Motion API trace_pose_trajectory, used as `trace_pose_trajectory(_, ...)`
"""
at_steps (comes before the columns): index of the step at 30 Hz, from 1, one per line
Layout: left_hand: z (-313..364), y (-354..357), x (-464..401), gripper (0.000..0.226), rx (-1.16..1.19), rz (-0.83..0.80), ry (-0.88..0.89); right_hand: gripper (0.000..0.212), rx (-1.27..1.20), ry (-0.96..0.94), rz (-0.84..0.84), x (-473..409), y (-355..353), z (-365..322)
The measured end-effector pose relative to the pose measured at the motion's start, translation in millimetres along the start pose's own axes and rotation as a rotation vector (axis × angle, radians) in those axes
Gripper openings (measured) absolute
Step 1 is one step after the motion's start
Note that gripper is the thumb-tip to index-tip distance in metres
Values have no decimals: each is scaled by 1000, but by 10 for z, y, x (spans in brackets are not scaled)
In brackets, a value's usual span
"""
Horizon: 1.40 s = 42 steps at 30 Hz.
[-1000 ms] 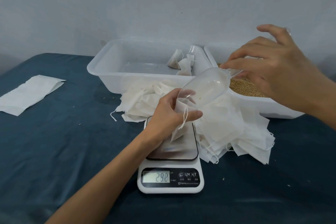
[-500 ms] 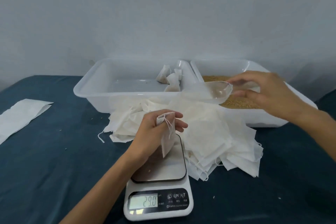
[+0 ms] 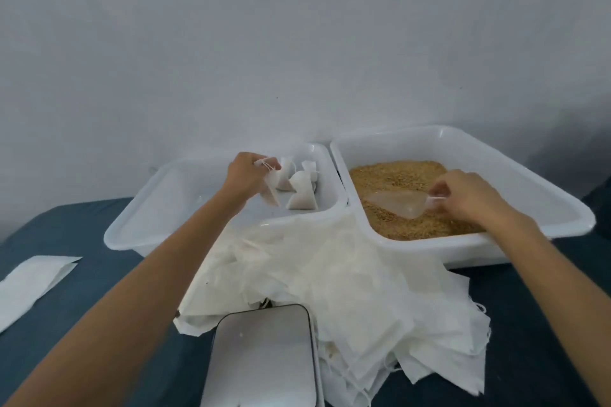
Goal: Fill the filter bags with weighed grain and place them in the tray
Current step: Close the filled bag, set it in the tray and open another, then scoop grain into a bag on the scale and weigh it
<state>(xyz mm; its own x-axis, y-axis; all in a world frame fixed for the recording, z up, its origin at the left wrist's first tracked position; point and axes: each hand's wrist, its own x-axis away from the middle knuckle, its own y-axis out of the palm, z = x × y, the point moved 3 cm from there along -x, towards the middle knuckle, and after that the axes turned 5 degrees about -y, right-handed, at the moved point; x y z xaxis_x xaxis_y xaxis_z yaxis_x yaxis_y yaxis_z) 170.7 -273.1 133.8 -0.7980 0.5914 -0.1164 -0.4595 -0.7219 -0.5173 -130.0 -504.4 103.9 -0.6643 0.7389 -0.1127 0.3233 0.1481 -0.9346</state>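
Head view, left hand [image 3: 244,175] pinching filled bag [image 3: 271,188] over tray [image 3: 132,225], right hand [image 3: 469,192] gripping scoop [image 3: 400,203], empty bags [image 3: 330,274] heaped.

Two white trays [image 3: 139,235] [image 3: 463,139], four filled bags [image 3: 301,196], one scoop [image 3: 400,203], one scale [image 3: 264,357], two hands [image 3: 244,175] [image 3: 469,196].

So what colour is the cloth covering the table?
Dark teal-blue table cloth, shown clearly in the head view.

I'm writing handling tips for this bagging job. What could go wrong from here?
1. The left hand holds the filled bag by its top above the tray; dropped carelessly, it might topple the bags already there.
2. The empty bags drape over the scale edge, which might skew later weighings.
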Motion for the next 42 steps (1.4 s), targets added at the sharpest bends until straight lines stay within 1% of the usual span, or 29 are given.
trace_pose_trajectory(3, -128, 119, -389, 20, -222, -22, -74, 27, 56, -28, -68, -37, 58, 7)
trace_pose_trajectory(5, -189, 207, -585, 18, -329, -41, -112, 26, 67, -44, -81, -35, 75, 18)
trace_pose_trajectory(7, -247, 315, -751, 14, -391, -84, -185, 27, 93, -57, -62, -30, 79, 20)
trace_pose_trajectory(9, -288, 436, -889, 17, -443, -123, -247, 30, 112, -70, -29, -25, 72, 11)
trace_pose_trajectory(12, -237, 615, -1013, 20, -541, -144, -243, 32, 136, -87, -24, -5, 68, 8)
trace_pose_trajectory(13, -212, 654, -1037, 19, -538, -146, -247, 33, 143, -85, -24, 1, 65, 11)
trace_pose_trajectory(16, -151, 651, -1085, 26, -417, -156, -291, 36, 142, -76, -6, 15, 41, 6)
trace_pose_trajectory(18, -89, 541, -1026, 22, -376, -110, -290, 34, 150, -94, 12, 28, 35, -15)
trace_pose_trajectory(20, 13, 373, -851, 19, -369, 31, -182, 33, 158, -116, 35, 42, 22, -34)
trace_pose_trajectory(22, 145, 182, -428, 19, -333, 189, 18, 33, 158, -152, 40, 67, 10, -75)
trace_pose_trajectory(23, 199, 109, -138, 15, -298, 242, 143, 33, 167, -169, 42, 82, 2, -92)
trace_pose_trajectory(24, 223, 41, 193, 8, -253, 259, 260, 32, 176, -188, 50, 106, -7, -117)
trace_pose_trajectory(25, 221, -3, 529, 5, -213, 232, 354, 30, 174, -203, 71, 124, -24, -140)
trace_pose_trajectory(27, 158, -24, 1159, 13, -184, 124, 470, 24, 121, -225, 158, 167, -83, -189)
trace_pose_trajectory(28, 113, 4, 1406, 15, -177, 59, 504, 22, 75, -235, 228, 196, -121, -221)
trace_pose_trajectory(30, 27, 124, 1771, 7, -197, -87, 524, 17, -65, -270, 391, 282, -183, -319)
trace_pose_trajectory(32, -28, 324, 1951, 31, -316, -221, 537, 15, -208, -317, 510, 404, -202, -498)
trace_pose_trajectory(33, -50, 439, 1989, 40, -402, -267, 559, 15, -258, -347, 536, 469, -186, -608)
trace_pose_trajectory(34, -60, 537, 2004, 44, -491, -289, 587, 15, -302, -382, 546, 537, -154, -722)
trace_pose_trajectory(35, -46, 606, 2000, 41, -548, -296, 606, 15, -343, -422, 546, 597, -116, -827)
trace_pose_trajectory(36, -28, 645, 1985, 35, -548, -281, 620, 15, -382, -461, 539, 653, -73, -917)
trace_pose_trajectory(38, -2, 664, 1945, 23, -453, -239, 613, 15, -450, -526, 498, 738, 16, -1050)
trace_pose_trajectory(40, -9, 670, 1891, 21, -383, -217, 575, 14, -514, -571, 440, 783, 94, -1128)
trace_pose_trajectory(42, -2, 678, 1844, 13, -332, -206, 544, 13, -575, -581, 396, 793, 145, -1158)
